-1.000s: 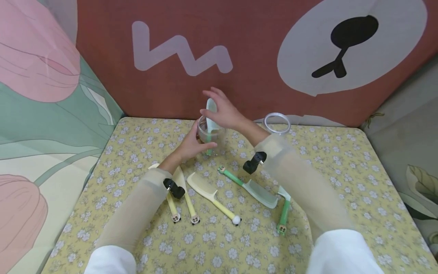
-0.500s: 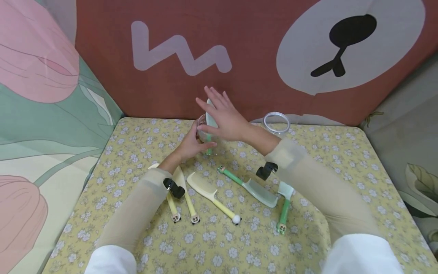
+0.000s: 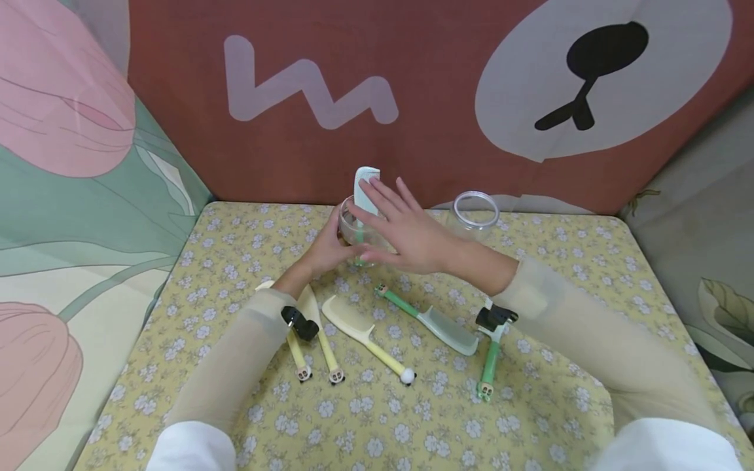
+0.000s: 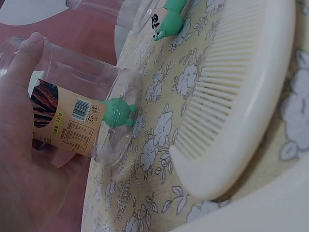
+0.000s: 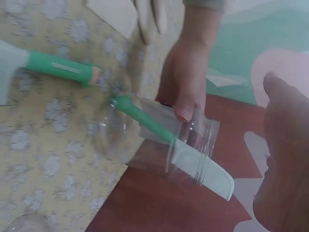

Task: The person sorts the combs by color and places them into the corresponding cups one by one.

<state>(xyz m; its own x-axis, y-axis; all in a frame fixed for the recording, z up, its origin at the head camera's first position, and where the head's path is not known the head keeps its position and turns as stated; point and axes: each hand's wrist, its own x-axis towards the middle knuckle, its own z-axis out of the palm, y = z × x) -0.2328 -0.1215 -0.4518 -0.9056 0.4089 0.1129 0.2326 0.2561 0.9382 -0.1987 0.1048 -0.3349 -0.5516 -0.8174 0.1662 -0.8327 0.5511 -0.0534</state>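
Near the back of the table my left hand (image 3: 328,252) grips a clear plastic jar (image 4: 91,67), thumb on one side and fingers round the other. A pale green comb (image 3: 364,188) leans inside it, its green handle (image 5: 149,123) down and its toothed end sticking out above the rim. The green animal-shaped handle end (image 4: 117,112) shows near the jar's bottom in the left wrist view. My right hand (image 3: 421,239) is spread beside the jar on the right, its fingers straight and holding nothing. Whether its fingertips touch the comb or jar, I cannot tell.
A second clear jar (image 3: 471,229) stands at the back right. In front lie a cream comb (image 3: 350,319), a pale green comb (image 3: 449,332) and another green-handled piece (image 3: 489,366). Two yellow-handled pieces (image 3: 326,350) lie by my left wrist. A brown backdrop (image 3: 283,163) rises behind the table.
My right hand has moved down and to the right, away from the comb's top, its fingers spreading. More of the comb shows now. My left hand and the jar have stayed in place.
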